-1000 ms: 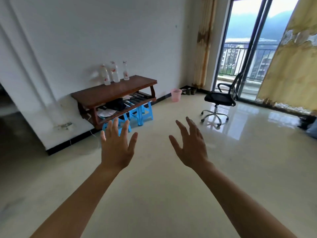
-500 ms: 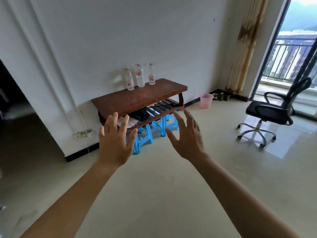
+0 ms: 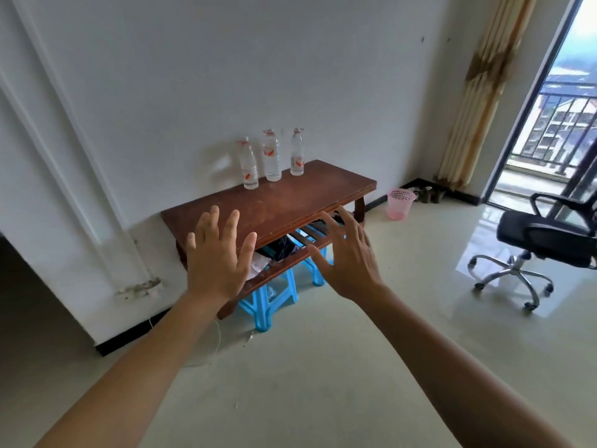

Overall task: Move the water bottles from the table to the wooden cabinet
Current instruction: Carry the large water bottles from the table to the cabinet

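Three clear water bottles with red labels stand upright in a row at the back of a low brown wooden table [image 3: 290, 198] against the white wall: left bottle [image 3: 248, 164], middle bottle [image 3: 271, 156], right bottle [image 3: 297, 153]. My left hand [image 3: 218, 257] and my right hand [image 3: 344, 253] are stretched out in front of me, fingers spread, holding nothing. Both hands are short of the table's front edge and well away from the bottles.
Blue plastic stools [image 3: 268, 302] stand under the table, with dark items on its lower slatted shelf. A pink mesh bin [image 3: 400, 203] sits on the floor to the right, and a black office chair [image 3: 546, 244] near the balcony door. Pale tiled floor lies between me and the table.
The table and bottles have grown larger and shifted toward the centre as I came closer and turned left. Both hands stay open and raised.
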The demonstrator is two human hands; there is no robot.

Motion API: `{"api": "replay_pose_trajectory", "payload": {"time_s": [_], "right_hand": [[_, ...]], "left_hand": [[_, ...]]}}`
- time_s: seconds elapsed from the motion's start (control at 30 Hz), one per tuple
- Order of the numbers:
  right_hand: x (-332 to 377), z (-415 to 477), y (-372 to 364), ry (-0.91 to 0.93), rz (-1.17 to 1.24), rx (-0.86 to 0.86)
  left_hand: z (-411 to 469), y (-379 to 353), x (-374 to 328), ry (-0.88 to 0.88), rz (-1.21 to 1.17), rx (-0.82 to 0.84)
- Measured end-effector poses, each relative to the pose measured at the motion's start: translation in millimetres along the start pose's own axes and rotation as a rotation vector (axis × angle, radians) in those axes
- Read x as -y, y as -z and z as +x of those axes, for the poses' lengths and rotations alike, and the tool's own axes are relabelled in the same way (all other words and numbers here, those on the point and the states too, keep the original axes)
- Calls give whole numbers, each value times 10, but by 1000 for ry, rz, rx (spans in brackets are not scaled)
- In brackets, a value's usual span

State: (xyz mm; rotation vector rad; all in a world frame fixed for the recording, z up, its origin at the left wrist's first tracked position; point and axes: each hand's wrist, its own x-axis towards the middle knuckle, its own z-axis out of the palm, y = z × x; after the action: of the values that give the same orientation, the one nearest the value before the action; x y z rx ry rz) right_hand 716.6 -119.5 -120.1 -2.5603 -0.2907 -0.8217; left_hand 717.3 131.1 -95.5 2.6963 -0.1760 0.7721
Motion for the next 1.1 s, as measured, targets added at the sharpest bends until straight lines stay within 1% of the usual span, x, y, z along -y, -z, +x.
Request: {"api": "replay_pose_trajectory", "payload": {"time_s": [0.07, 0.23, 0.37, 0.5, 0.63, 0.8, 0.93, 1.1], "right_hand": [[-134, 348, -205, -36, -20, -12], [-613, 1039, -740, -84, -49, 2], [-1106, 1741, -1318, -102, -39, 19], [-1713, 2600, -1860, -86, -21, 43], [-2177, 3483, -2220, -59, -10, 93], [-2559, 4239, -2770, -84, 22, 186], [-2831, 4597, -3229, -82, 27, 250], [-3175, 5143, -3973, -137, 10, 358]], "left_hand": [[468, -235, 125, -25, -12, 28], [1258, -922, 304, -79, 29, 77], [2043, -1587, 416, -62, 54, 111], [2984, -2225, 456, -28, 158, 198], [3784, -2667, 512, -8, 260, 253], [4375, -3194, 699, 33, 306, 324], [4735, -3653, 946, 72, 316, 369], [5284, -4361, 1328, 122, 312, 418]]}}
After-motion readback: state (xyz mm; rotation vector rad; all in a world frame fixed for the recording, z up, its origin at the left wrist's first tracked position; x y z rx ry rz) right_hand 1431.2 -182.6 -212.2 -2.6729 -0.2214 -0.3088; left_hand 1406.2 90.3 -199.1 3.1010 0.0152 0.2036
